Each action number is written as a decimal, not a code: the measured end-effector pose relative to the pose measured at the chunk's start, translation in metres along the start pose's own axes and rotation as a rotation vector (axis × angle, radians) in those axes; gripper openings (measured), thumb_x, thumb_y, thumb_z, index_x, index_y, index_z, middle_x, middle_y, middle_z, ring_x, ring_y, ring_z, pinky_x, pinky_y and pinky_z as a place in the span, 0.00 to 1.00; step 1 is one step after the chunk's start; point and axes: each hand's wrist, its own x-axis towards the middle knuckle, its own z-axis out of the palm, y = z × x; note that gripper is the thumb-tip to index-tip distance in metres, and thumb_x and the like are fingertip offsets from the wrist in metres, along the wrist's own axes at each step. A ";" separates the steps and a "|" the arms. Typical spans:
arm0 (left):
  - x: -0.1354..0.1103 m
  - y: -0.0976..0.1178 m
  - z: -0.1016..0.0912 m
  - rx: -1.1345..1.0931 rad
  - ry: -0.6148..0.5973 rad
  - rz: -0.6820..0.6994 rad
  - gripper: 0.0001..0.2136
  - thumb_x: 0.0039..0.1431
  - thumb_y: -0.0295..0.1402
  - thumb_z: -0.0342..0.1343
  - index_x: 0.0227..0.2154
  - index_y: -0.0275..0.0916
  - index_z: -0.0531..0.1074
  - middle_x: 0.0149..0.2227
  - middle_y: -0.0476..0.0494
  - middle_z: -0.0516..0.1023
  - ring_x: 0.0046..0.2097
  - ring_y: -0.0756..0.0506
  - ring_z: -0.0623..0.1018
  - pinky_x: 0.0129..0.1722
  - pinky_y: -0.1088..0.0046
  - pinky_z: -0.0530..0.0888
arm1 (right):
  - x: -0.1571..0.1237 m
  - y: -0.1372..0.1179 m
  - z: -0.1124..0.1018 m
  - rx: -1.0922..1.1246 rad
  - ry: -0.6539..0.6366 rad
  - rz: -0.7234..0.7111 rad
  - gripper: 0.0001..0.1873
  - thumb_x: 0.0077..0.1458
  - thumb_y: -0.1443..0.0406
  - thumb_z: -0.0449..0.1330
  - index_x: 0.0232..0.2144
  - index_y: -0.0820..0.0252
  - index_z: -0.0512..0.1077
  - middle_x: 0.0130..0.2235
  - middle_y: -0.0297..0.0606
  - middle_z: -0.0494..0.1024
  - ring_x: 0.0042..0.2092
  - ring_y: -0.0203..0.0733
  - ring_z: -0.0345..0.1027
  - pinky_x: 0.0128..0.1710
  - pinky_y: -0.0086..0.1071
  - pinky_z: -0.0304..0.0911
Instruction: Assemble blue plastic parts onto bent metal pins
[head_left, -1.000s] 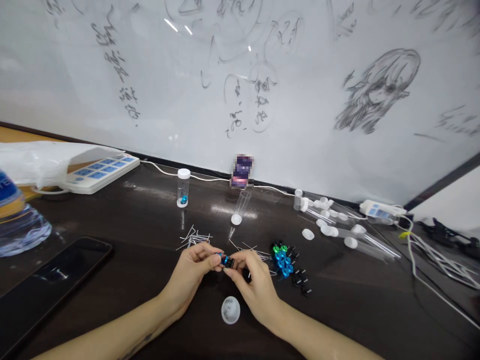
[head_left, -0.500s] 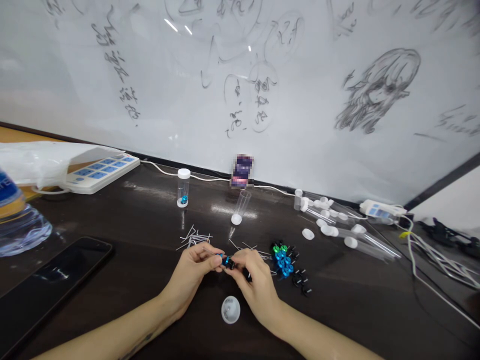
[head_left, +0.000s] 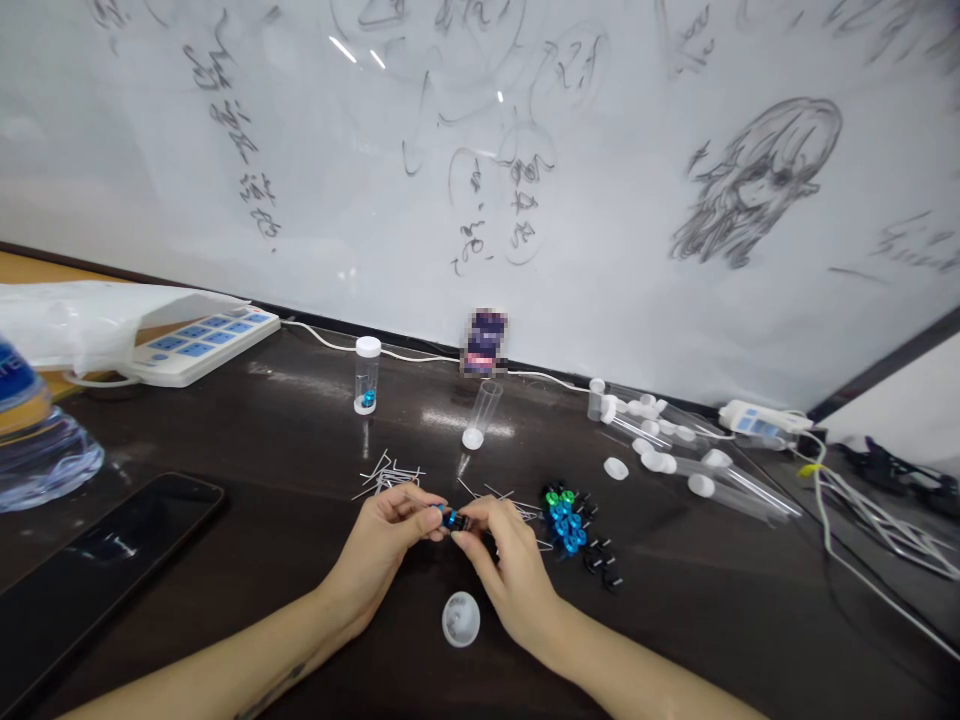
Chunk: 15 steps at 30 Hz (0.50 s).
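Between my two hands is a small blue and black part [head_left: 453, 520], partly hidden by fingertips. Its blue end is pinched by the thumb and fingers of my left hand [head_left: 394, 530]. My right hand [head_left: 512, 560] closes its fingertips on the black end. Just behind the left hand lies a pile of thin bent metal rods [head_left: 390, 474]; more metal rods [head_left: 517, 502] lie behind and beside the right hand. Below the hands stands a small round whitish cup [head_left: 460, 620] with tiny bits in it. Right of my right hand sit several blue rings [head_left: 568, 527], green ones [head_left: 561, 498] and black parts [head_left: 602, 560].
A capped clear tube [head_left: 367, 375] with blue pieces stands behind, near an open clear tube [head_left: 484, 412]. More tubes and white caps [head_left: 660, 460] lie right. Leftward are a black phone [head_left: 105, 580], a water bottle [head_left: 41, 450] and a power strip [head_left: 202, 347]. A whiteboard [head_left: 337, 200] rises behind.
The fingers of my right hand have shifted slightly on the black end, and a little more of the part shows. My left hand stays almost still.
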 end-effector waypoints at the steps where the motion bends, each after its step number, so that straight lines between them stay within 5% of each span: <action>1: 0.000 0.000 0.000 0.002 0.002 0.001 0.03 0.48 0.28 0.67 0.27 0.36 0.79 0.25 0.49 0.79 0.28 0.52 0.74 0.34 0.78 0.70 | -0.001 0.001 0.001 -0.002 0.012 -0.015 0.02 0.64 0.66 0.54 0.39 0.56 0.66 0.34 0.36 0.73 0.35 0.43 0.64 0.38 0.37 0.60; 6: -0.001 0.001 0.001 -0.001 -0.002 0.000 0.04 0.48 0.28 0.67 0.28 0.36 0.79 0.26 0.48 0.79 0.28 0.51 0.75 0.34 0.77 0.71 | -0.002 0.002 0.001 0.000 0.024 -0.002 0.07 0.63 0.62 0.55 0.43 0.56 0.65 0.33 0.35 0.72 0.35 0.43 0.64 0.38 0.37 0.60; 11: -0.001 0.000 0.001 -0.002 0.006 -0.003 0.05 0.47 0.28 0.68 0.28 0.36 0.79 0.26 0.48 0.79 0.28 0.51 0.75 0.35 0.76 0.72 | 0.000 0.000 -0.002 -0.011 -0.030 0.014 0.08 0.66 0.63 0.49 0.35 0.56 0.67 0.33 0.35 0.73 0.36 0.43 0.65 0.41 0.38 0.59; 15: 0.000 0.000 0.000 -0.007 0.010 0.001 0.04 0.47 0.28 0.68 0.28 0.36 0.79 0.26 0.49 0.79 0.28 0.52 0.74 0.34 0.78 0.71 | -0.001 0.001 0.001 -0.008 -0.008 0.002 0.02 0.64 0.65 0.53 0.39 0.56 0.66 0.34 0.35 0.72 0.36 0.43 0.64 0.39 0.37 0.59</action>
